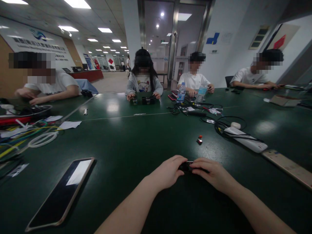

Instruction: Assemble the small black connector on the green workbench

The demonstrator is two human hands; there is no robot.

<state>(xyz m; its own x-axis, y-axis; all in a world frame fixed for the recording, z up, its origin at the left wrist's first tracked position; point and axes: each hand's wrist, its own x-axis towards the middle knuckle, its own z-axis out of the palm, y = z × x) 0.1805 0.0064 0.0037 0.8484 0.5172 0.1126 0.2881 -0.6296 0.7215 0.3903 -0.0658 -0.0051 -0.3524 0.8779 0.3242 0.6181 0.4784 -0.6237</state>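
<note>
Both of my hands meet over the dark green table, gripping one small black object point(187, 166) with a shiny edge; its kind is too small and too covered to make out. My left hand point(168, 172) pinches its left end between thumb and fingers. On the other end, the thumb and fingers of my right hand point(212, 174) close in the same way. A little beyond my right hand lies a tiny red and silver piece point(199, 140), apart from both hands.
A phone point(60, 195) lies at the left front, near tangled cables point(44, 139). To the right are a white power strip point(246, 139) with black cords and a gold-coloured phone point(290, 167). Water bottles point(181, 93) stand farther back, where several people sit around the table point(117, 139).
</note>
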